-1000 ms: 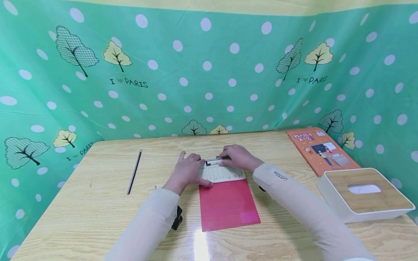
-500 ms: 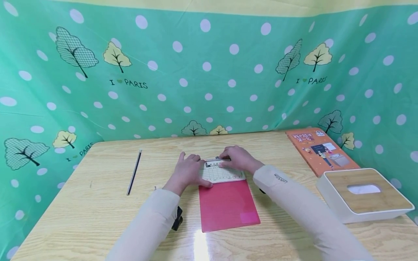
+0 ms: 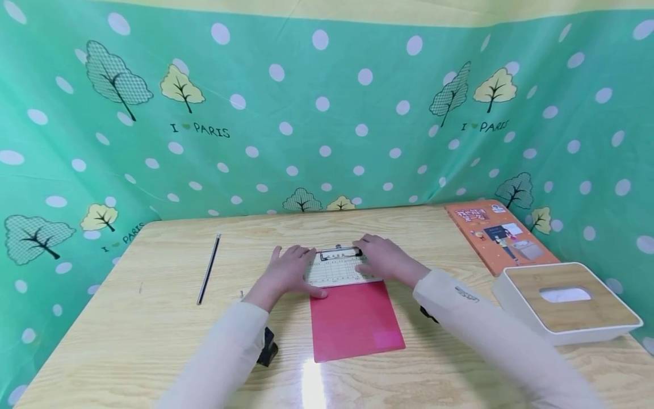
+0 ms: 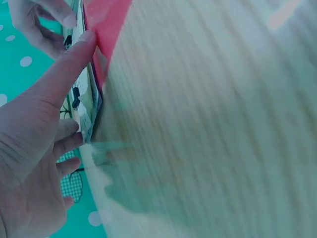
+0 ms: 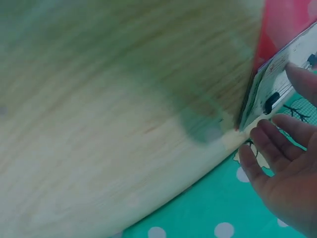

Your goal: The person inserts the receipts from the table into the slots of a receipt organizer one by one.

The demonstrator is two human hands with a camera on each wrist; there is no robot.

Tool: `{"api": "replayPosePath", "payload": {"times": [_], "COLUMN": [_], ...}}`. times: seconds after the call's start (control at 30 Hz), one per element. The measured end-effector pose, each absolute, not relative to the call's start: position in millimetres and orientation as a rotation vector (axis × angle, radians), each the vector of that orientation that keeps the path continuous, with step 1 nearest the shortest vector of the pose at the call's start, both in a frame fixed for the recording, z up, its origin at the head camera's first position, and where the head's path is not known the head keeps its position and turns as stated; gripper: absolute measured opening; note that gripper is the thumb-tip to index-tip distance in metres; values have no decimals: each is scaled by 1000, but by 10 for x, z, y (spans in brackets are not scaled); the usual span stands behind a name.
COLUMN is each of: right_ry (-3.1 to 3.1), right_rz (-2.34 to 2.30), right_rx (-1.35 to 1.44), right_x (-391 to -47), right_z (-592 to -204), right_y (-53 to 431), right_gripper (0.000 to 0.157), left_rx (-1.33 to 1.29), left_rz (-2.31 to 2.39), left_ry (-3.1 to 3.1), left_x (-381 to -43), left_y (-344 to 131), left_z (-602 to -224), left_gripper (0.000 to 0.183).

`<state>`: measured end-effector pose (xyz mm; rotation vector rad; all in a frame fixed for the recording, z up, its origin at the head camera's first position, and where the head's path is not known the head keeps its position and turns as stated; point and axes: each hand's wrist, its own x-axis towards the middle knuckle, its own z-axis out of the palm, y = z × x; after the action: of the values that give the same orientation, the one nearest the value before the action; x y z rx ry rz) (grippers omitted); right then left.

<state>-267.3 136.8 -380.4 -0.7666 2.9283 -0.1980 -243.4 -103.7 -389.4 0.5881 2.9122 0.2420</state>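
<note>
A red clipboard (image 3: 352, 324) lies on the table, its metal clip (image 3: 339, 254) at the far end. Under the clip sits a short sheaf of printed, grid-lined paper (image 3: 334, 272). My left hand (image 3: 288, 272) rests at the left side, its thumb stretched over the near edge of the paper and its fingers by the far left corner. My right hand (image 3: 385, 258) is at the right end of the clip, with the thumb over the paper. In the right wrist view its fingers (image 5: 270, 146) are loosely spread beside the board's end.
A dark pencil (image 3: 209, 270) lies to the left. At the right, an orange book (image 3: 501, 236) lies behind a white tissue box (image 3: 567, 304) with a wooden lid. Green patterned cloth (image 3: 327, 113) hangs behind the wooden table (image 3: 128, 341).
My right hand has loosened from the clip and shifted right, uncovering more of it. My left hand has slid slightly left. The clipboard stays nearly in place.
</note>
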Motion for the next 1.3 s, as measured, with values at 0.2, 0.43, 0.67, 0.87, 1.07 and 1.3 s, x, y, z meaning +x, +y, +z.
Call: {"api": "replayPosePath", "payload": {"times": [0.2, 0.43, 0.67, 0.87, 1.07, 1.3], "right_ry": [2932, 2874, 2863, 2868, 2863, 2880], "right_rz": [-256, -301, -278, -247, -254, -284], "right_rx": [-770, -722, -724, -723, -699, -725], "right_x": [-2499, -2315, -2322, -2422, -2523, -2555], "right_z": [-3804, -3892, -3889, -3864, -3880, -3906], "right_y": [1533, 1602, 1526, 1472, 1458, 1506], "right_gripper": [56, 64, 63, 62, 63, 62], "left_rx": [620, 654, 657, 599, 563, 542], "left_rz": [309, 248, 114, 75, 88, 232], "left_ry": [2869, 2883, 2914, 2925, 2931, 2902], "left_x": [-2335, -2244, -2290, -2408, -2497, -2515], "left_y": [-1153, -1206, -1220, -1198, -1183, -1223], "left_z": [-3956, -3983, -3929, -3869, -3858, -3866], "left_gripper": [117, 115, 114, 113, 113, 112]}}
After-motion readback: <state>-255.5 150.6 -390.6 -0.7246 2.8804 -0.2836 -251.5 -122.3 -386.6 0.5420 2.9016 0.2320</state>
